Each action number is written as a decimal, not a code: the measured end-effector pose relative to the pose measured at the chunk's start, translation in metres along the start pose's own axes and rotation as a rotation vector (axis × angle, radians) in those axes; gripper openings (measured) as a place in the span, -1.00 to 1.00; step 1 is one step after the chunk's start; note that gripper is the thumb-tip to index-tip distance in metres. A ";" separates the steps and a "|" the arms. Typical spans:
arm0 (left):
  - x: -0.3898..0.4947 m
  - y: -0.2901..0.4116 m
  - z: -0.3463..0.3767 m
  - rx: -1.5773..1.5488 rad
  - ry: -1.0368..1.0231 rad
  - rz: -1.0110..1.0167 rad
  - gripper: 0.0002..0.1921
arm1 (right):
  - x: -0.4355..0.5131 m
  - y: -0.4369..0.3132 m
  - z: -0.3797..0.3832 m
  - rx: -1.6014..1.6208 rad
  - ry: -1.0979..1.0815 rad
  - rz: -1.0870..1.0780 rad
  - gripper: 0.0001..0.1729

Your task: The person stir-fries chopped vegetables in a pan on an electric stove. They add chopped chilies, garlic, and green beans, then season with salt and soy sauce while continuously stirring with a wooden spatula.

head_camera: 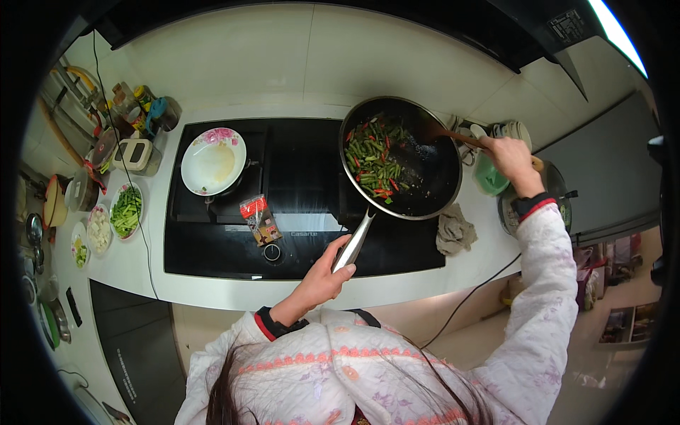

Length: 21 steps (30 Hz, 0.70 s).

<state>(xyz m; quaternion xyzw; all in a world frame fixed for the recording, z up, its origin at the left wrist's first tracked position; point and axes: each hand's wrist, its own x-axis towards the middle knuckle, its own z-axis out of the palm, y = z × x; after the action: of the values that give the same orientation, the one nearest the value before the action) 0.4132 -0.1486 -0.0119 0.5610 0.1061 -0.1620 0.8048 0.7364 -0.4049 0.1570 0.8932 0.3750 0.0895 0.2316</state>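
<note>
My left hand (320, 276) grips the metal handle (356, 241) of a dark frying pan (425, 186) on the right side of the black glass cooktop (303, 159). Chopped green beans with red chili pieces (374, 156) lie mostly in the pan's left half. In my right hand (512, 159) is a wooden spatula (459, 137), reaching over the pan's right rim; its blade is down on the dark inner surface and hard to make out. Over the left burner sits a flower-patterned white plate (212, 167) with a film of oily liquid. A seasoning packet (260, 219) lies on the glass near the knob (272, 252).
Plates of chopped green vegetable (126, 211) and white cubes (99, 228) stand on the left counter, below a lidded container (137, 156) and several bottles (127, 109). A crumpled rag (456, 231) touches the cooktop's right edge. Beyond it are a green container (490, 172) and a glass-lidded pot (558, 196).
</note>
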 end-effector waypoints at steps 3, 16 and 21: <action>0.000 -0.002 0.001 -0.001 -0.003 0.023 -0.34 | 0.012 -0.030 0.019 -0.022 0.071 -0.089 -0.75; 0.001 -0.002 -0.001 -0.022 -0.019 0.002 -0.34 | -0.050 0.009 -0.030 0.650 -0.801 -0.011 -0.69; 0.001 -0.002 0.000 -0.019 -0.024 0.029 -0.34 | -0.043 -0.035 0.005 1.187 -0.657 0.227 -0.68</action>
<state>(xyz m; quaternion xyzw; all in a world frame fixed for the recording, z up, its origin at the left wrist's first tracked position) 0.4132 -0.1492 -0.0143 0.5526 0.0900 -0.1561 0.8137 0.6864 -0.4157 0.1365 0.8833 0.1748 -0.3831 -0.2061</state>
